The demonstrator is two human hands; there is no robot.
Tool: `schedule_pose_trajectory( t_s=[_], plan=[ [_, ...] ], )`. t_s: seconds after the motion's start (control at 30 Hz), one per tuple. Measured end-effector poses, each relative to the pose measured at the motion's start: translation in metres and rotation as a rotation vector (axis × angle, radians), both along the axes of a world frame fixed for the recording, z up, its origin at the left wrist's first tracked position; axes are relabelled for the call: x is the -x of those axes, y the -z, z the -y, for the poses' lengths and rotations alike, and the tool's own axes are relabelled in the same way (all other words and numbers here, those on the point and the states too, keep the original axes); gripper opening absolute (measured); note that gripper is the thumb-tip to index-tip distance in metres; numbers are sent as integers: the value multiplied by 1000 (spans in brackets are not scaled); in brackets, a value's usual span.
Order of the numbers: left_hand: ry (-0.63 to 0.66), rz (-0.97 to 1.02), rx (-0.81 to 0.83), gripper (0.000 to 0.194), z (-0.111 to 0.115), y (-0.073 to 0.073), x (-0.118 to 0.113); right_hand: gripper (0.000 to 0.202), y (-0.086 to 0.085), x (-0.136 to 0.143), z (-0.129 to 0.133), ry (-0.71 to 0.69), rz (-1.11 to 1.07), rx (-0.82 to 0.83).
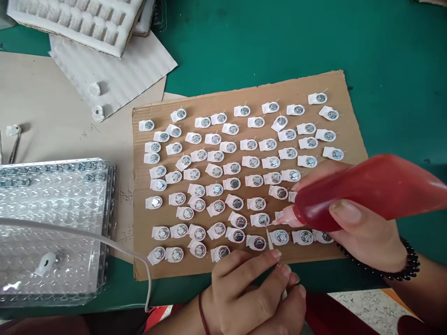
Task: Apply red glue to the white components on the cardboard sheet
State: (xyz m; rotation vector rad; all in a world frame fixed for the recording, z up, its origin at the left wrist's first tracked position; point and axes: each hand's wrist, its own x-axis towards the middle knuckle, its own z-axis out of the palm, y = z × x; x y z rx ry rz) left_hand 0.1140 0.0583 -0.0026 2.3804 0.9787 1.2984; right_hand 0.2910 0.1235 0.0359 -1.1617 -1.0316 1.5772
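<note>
My right hand (pixel 370 228) is wrapped round a red squeeze bottle (pixel 363 190), thumb on top, its pale nozzle (pixel 287 217) pointing left over the parts. Pinched in the fingers of my left hand (pixel 251 288) is a thin pale pointed stick (pixel 271 243), tip up, close below the nozzle. Several small white parts with round silvery discs, such as this white part (pixel 260 219), lie in loose rows on a brown cardboard sheet (pixel 244 95). The bottle and my right hand hide some parts at the right.
A clear plastic tray (pixel 52 228) holding silvery pieces lies at the left, crossed by a pale cable (pixel 115 243). White foam trays (pixel 84 18) and a foam sheet (pixel 139 65) are at the upper left. Tweezers (pixel 14 150) lie at the left edge.
</note>
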Motion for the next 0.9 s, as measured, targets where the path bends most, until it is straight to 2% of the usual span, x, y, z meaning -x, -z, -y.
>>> schedule_pose_trajectory(
  t_s=[0.27, 0.53, 0.73, 0.9],
  plan=[
    [5, 1, 10, 14, 1, 2, 0, 16, 8, 4, 6, -65, 242, -71],
    [-23, -7, 16, 7, 2, 1, -3, 20, 2, 13, 3, -90, 282, -162],
    [-30, -9, 7, 10, 4, -1, -5, 18, 3, 11, 5, -107, 351, -183],
    [-69, -51, 208, 10, 8, -14, -8, 17, 3, 10, 5, -130, 369, -215]
  ],
)
